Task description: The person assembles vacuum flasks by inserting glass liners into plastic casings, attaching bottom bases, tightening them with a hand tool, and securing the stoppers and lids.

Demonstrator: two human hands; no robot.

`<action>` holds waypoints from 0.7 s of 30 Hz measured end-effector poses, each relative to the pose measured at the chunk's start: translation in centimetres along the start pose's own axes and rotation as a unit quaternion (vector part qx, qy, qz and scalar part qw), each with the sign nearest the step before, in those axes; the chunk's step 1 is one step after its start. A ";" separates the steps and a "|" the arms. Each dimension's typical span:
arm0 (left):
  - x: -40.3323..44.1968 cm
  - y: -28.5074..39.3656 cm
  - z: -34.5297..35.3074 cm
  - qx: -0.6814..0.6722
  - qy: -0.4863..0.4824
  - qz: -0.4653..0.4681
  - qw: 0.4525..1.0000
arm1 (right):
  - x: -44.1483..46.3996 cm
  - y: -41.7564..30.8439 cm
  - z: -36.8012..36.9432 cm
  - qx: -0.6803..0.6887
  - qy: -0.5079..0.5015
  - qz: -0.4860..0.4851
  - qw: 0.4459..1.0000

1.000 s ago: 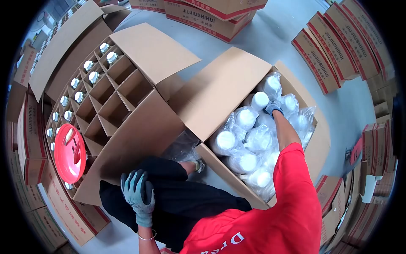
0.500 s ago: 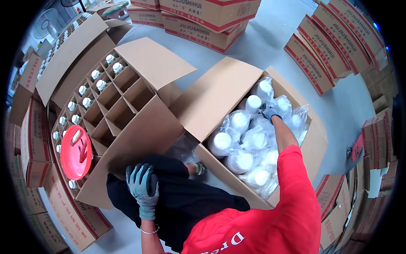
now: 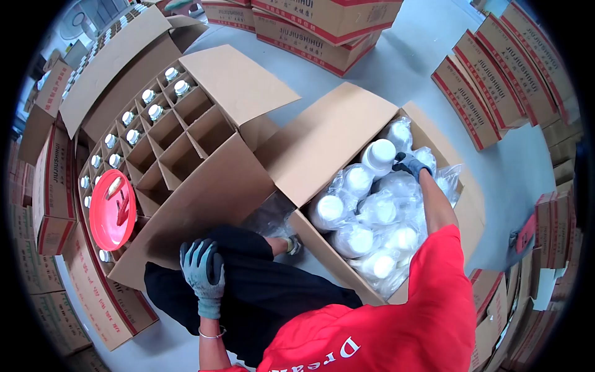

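My left hand, in a grey-blue work glove, rests on the dark trousers over my knee, fingers stretched out and empty. At the right, my right hand, gloved too, reaches into an open carton packed with white bottles in clear plastic bags. Its fingers close at the side of a white bottle that stands higher than those around it; the exact grip is partly hidden. A bagged bottle lies just beyond this hand. Other bagged bottles fill the carton below it.
To the left stands a divided carton with silver-capped bottles in some cells. A red dish holding small items sits on its near left side. Stacked printed cartons stand behind, with more cartons at the right.
The white bottle by my right hand has risen and looks larger, and that hand has shifted slightly with it. My left hand stays on the knee. The whole view has shifted a little.
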State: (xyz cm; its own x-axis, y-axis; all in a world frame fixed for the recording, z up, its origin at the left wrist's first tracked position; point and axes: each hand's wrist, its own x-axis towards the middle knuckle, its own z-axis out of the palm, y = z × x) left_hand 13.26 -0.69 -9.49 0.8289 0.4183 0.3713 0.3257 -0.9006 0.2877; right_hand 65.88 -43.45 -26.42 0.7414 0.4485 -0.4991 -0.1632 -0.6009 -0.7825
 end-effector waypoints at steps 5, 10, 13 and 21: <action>1.2 0.5 0.6 -0.031 0.009 0.008 0.999 | -8.1 -9.6 -0.6 -0.050 0.038 -0.143 0.988; 5.0 4.9 0.0 -0.287 0.066 -0.045 0.955 | -17.7 -20.5 6.9 -0.065 0.114 -0.316 0.940; 6.4 5.7 0.9 -0.582 0.043 -0.204 0.786 | -22.4 -25.5 15.7 0.122 0.064 -0.376 0.916; 2.7 -3.7 -4.4 -0.878 0.096 -0.216 0.415 | -27.4 -25.7 33.5 -0.074 -0.127 -0.579 0.802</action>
State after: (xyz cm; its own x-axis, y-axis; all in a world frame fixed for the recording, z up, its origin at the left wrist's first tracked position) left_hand 12.36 4.27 -5.68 0.7586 0.6506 -0.0354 -0.5495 0.6680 0.5017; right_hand 27.94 -18.11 -5.07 0.1809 0.8714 0.4559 0.6318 0.2523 -0.7329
